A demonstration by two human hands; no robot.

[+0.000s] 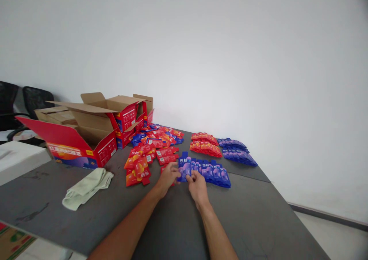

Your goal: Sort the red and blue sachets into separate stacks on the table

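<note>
Upright between my two hands is a blue sachet (184, 165) with white lettering and a tab on top. My left hand (168, 177) curls its fingers around the sachet's left edge, slightly blurred. At the lower right corner, my right hand (198, 186) pinches it between thumb and fingers. Just right of it lies an overlapping row of blue sachets (216, 173), partly hidden behind my right hand. Loose red sachets (139, 167) lie left of my left hand, and a red one is partly covered by that hand.
A mixed heap of red and blue sachets (161, 134) lies farther back. Rows of red sachets (206, 148) and blue sachets (239, 156) stand behind my hands. Open red cartons (106, 149) and a folded pale green cloth (87, 187) occupy the grey table's (247, 221) left side.
</note>
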